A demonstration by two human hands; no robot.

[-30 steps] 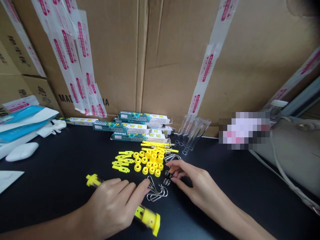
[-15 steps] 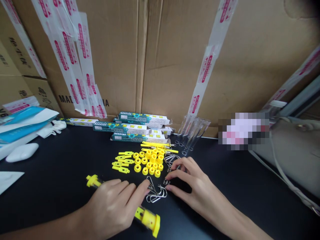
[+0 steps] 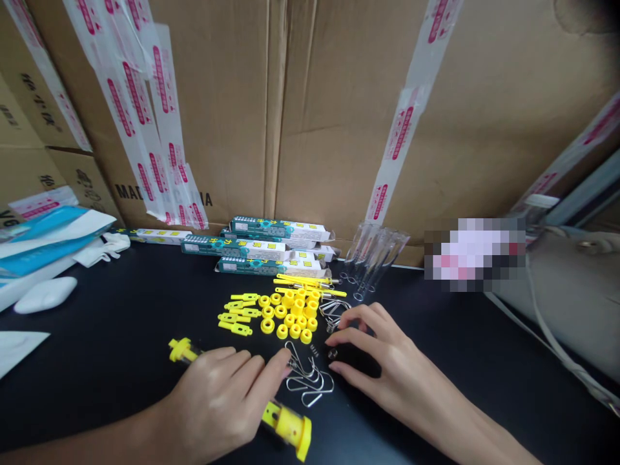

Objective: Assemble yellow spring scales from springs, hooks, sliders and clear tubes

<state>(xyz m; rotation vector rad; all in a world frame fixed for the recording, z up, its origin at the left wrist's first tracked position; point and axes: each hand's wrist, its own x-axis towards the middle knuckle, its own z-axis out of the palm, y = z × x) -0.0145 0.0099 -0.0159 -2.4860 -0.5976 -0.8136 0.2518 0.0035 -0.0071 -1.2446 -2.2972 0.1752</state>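
My left hand (image 3: 220,400) lies over a clear tube with yellow end caps (image 3: 285,423) on the black table (image 3: 121,336); its fingers curl around the tube and the fingertips reach a small heap of bent wire clips (image 3: 307,378). My right hand (image 3: 375,355) hovers with fingers apart and curved over small metal springs (image 3: 332,353), touching them with the fingertips. Just behind lie several yellow rings (image 3: 290,316), flat yellow plastic pieces (image 3: 237,313) and more wire clips (image 3: 334,307).
Green-and-white small boxes (image 3: 271,248) are stacked against taped cardboard cartons (image 3: 314,110). Clear tubes (image 3: 372,258) lean at the back. White and blue packets (image 3: 43,242) and a white oval object (image 3: 46,294) lie at the left. A grey bag (image 3: 566,290) sits at the right.
My right hand has drawn back slightly towards me over the springs. The wire clips by my left fingertips have spread out towards me. My left hand has stayed on the tube.
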